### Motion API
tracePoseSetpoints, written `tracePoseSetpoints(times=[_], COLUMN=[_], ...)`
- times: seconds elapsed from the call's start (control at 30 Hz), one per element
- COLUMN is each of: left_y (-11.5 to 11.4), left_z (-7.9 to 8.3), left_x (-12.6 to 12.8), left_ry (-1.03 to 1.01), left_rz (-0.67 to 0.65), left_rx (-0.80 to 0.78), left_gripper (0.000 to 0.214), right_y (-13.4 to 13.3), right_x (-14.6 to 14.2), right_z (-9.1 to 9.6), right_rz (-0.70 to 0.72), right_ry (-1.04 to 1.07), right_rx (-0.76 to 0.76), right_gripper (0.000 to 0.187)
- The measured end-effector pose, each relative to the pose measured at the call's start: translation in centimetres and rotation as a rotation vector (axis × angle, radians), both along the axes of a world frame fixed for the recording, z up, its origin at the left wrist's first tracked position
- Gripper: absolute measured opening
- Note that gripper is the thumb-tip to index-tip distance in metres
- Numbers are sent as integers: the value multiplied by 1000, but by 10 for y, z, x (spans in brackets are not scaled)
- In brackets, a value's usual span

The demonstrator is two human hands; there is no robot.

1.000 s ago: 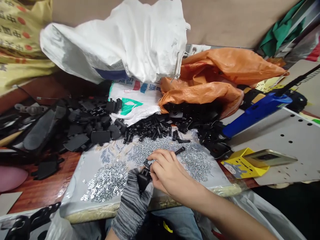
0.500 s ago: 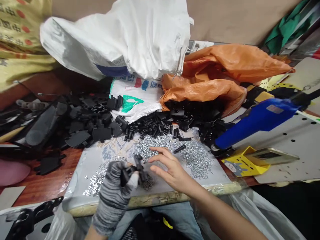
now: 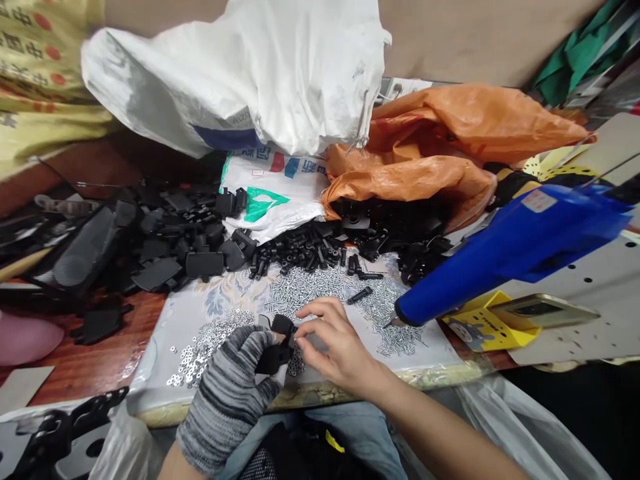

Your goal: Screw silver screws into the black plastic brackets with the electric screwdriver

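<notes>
- Landmark: the silver screw pile (image 3: 310,287), spread over a padded mat (image 3: 157,360) on the reddish worktop (image 3: 117,360).
- Compared with half a second ago, the black part (image 3: 273,360) has been turned, and the right hand (image 3: 333,340), which was apart from it, is now up against its right edge. Both hands seem to be busy with the same part, so the handling is probably still under way.
- The blue power screwdriver (image 3: 490,260) has swung in too: its tip now points down at the right end of the screw pile. Neither hand holds it.
- The left hand (image 3: 233,380), in a grey striped glove, is curled firmly around the black part, just in front of the screw pile's left end.
- The right hand, bare, is half open, fingers loosely bent, thumb and fingertips at the part; whether they pinch something small cannot be told.
- Left of the screw pile lie loose washers (image 3: 215,343), partly behind the glove.
- Behind the screw pile are heaped black tubes (image 3: 310,250); one single tube (image 3: 360,295) lies upon it.
</notes>
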State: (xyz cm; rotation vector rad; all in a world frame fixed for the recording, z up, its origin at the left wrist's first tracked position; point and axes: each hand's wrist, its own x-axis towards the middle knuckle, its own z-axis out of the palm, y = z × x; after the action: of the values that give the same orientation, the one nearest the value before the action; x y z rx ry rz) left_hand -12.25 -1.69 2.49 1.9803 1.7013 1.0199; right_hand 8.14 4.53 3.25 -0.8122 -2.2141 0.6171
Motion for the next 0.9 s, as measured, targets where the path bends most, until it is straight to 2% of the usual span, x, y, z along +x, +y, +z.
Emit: tracePoseSetpoints(times=[0.13, 0.23, 0.3, 0.37, 0.43, 0.47, 0.5, 0.53, 0.6, 0.63, 0.67, 0.77, 0.9], left_y=[-1, -1, 1, 4, 6, 7, 7, 7, 8, 9, 10, 13, 15], left_z=[3, 5, 5, 3, -2, -5, -8, -12, -21, -25, -29, -40, -45], left_x=[7, 18, 30, 45, 59, 65, 70, 75, 83, 87, 90, 99, 104], left_ry=[-59, -246, -356, -495, -705, -809, -890, -940, -952, -939, -925, -891, -928], left_rz=[9, -1, -16, -42, -94, -125, -150, -164, -147, -117, -80, 23, 83], left_rx=[31, 44, 27, -86, -337, -480, -602, -683, -697, -654, -604, -503, -511], left_gripper=[25, 30, 27, 18, 15, 18, 22, 26, 31, 30, 29, 26, 29], right_y=[-5, -14, -17, -10, 10, 24, 39, 54, 78, 84, 85, 66, 26], right_x=[-5, 1, 13, 34, 62, 77, 91, 103, 113, 112, 105, 65, 11], right_z=[18, 27, 35, 44, 54, 57, 59, 60, 57, 53, 49, 37, 32], right_rz=[137, 131, 47, -221, -653, -858, -994, -1020, -879, -802, -748, -615, -285], right_ry=[117, 157, 88, 92, 282, 432, 546, 625, 754, 803, 845, 927, 996], right_rx=[-117, -228, -124, 225, 620, 729, 658, 476, 54, -79, -144, -156, -296], right_gripper=[12, 12, 13, 19, 34, 43, 54, 61, 61, 60, 60, 60, 57])
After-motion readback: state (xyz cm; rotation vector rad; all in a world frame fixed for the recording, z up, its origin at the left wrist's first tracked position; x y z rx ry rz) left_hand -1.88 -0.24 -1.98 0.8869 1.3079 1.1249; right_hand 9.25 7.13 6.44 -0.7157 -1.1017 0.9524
